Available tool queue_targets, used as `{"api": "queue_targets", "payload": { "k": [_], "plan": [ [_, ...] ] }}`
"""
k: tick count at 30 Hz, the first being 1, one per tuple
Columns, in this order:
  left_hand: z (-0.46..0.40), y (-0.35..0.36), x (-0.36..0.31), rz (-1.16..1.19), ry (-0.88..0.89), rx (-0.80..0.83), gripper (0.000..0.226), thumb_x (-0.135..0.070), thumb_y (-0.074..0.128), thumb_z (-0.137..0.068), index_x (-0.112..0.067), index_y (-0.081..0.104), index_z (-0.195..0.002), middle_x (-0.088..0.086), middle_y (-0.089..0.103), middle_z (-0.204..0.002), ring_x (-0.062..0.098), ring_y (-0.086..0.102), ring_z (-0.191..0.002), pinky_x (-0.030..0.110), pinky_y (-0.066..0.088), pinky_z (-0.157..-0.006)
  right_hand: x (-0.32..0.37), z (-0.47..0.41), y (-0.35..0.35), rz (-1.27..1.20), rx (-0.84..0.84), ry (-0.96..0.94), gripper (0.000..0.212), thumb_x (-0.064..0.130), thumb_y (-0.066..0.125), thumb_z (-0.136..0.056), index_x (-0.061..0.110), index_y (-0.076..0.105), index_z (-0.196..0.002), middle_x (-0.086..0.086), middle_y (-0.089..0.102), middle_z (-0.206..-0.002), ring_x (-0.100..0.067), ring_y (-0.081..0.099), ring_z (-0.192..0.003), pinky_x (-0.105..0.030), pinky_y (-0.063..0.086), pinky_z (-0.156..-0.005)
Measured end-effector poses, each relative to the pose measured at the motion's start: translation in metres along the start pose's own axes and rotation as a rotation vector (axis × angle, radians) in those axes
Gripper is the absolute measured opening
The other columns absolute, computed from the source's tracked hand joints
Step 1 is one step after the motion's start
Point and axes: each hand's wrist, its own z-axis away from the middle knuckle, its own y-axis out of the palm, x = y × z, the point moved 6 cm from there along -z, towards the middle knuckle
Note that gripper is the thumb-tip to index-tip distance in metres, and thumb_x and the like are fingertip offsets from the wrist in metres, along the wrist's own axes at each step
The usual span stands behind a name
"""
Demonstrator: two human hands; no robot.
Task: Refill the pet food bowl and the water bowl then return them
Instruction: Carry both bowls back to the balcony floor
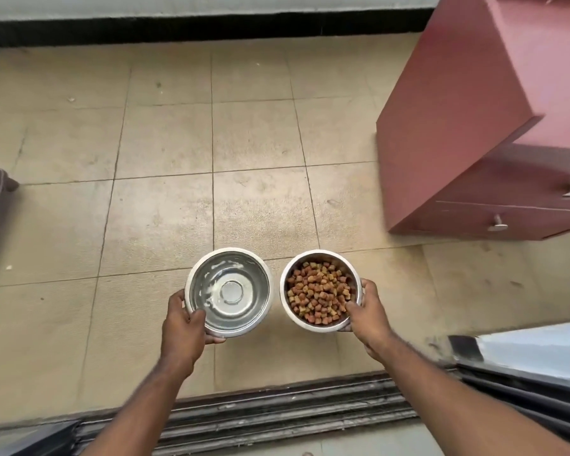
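The left hand (185, 327) grips the near rim of the water bowl (229, 292), and the right hand (366, 311) is closed on the food bowl (320, 290) just right of it. Both are rigid, smooth steel; the water will likely slosh, so keep rims level. The red cabinet (474, 126) stands beyond and right of the food bowl; the floor ahead appears unobstructed.

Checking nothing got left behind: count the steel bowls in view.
2. The water bowl is in the left hand; the food bowl, full of kibble, is in the right hand. Both are above the tiled floor.
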Motion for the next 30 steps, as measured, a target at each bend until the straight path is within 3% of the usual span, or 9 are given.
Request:
{"api": "queue_targets", "payload": {
  "k": [6,12,21,23,26,28,30],
  "plan": [
    [-0.043,0.030,0.025,-0.006,0.026,0.039,0.043,0.004,0.044,-0.100,-0.020,0.041,-0.136,0.021,0.061,-0.101,0.036,0.072,-0.061,0.042,0.063,-0.051,-0.023,-0.049,0.015,0.006,-0.020,-0.003,0.044,-0.001,0.048,-0.101,0.030,0.039,-0.131,0.000,0.060,-0.114,-0.028,0.069,-0.101,-0.058,0.064,-0.071],
    [-0.062,0.045,0.038,0.002,0.041,0.068,0.040,0.003,0.045,-0.102,-0.025,0.041,-0.131,0.019,0.060,-0.105,0.036,0.072,-0.066,0.035,0.061,-0.046,-0.032,-0.074,0.020,-0.002,-0.037,0.005,0.045,-0.001,0.049,-0.102,0.030,0.038,-0.132,0.000,0.059,-0.115,-0.027,0.069,-0.101,-0.051,0.065,-0.071],
    [-0.075,0.049,0.054,0.043,0.016,0.074,0.047,0.003,0.042,-0.102,-0.020,0.034,-0.142,0.021,0.058,-0.116,0.036,0.072,-0.078,0.035,0.062,-0.051,-0.039,-0.085,0.024,0.047,-0.031,-0.005,0.044,0.001,0.049,-0.103,0.028,0.037,-0.136,-0.001,0.059,-0.120,-0.024,0.068,-0.103,-0.038,0.064,-0.064],
    [-0.076,0.050,0.054,0.015,0.019,0.100,0.048,0.003,0.038,-0.103,-0.021,0.031,-0.144,0.020,0.057,-0.120,0.036,0.072,-0.084,0.037,0.064,-0.056,-0.040,-0.086,0.023,0.096,-0.045,-0.003,0.046,0.001,0.048,-0.102,0.028,0.038,-0.138,-0.002,0.061,-0.120,-0.022,0.068,-0.099,-0.037,0.063,-0.064],
    [-0.076,0.050,0.050,-0.054,0.027,0.121,0.050,-0.002,0.037,-0.104,-0.021,0.027,-0.149,0.018,0.058,-0.127,0.035,0.071,-0.094,0.045,0.064,-0.070,-0.040,-0.089,0.022,0.175,-0.063,-0.022,0.050,0.004,0.049,-0.100,0.029,0.037,-0.142,-0.005,0.064,-0.121,-0.024,0.067,-0.100,-0.049,0.064,-0.079],
    [-0.074,0.046,0.045,-0.246,0.054,0.079,0.057,-0.012,0.041,-0.105,-0.018,0.019,-0.157,0.020,0.056,-0.139,0.039,0.063,-0.115,0.049,0.055,-0.094,-0.031,-0.083,0.018,0.315,-0.093,-0.082,0.053,0.008,0.054,-0.100,0.023,0.037,-0.148,-0.008,0.060,-0.133,-0.029,0.064,-0.114,-0.048,0.059,-0.092],
    [-0.067,0.039,0.034,-0.493,0.108,0.030,0.068,-0.028,0.046,-0.105,-0.013,0.010,-0.161,0.020,0.039,-0.156,0.041,0.041,-0.140,0.050,0.037,-0.112,-0.018,-0.073,0.015,0.558,-0.130,-0.195,0.064,0.018,0.060,-0.099,0.015,0.031,-0.156,-0.011,0.039,-0.159,-0.034,0.050,-0.136,-0.046,0.049,-0.107]
  ]
}}
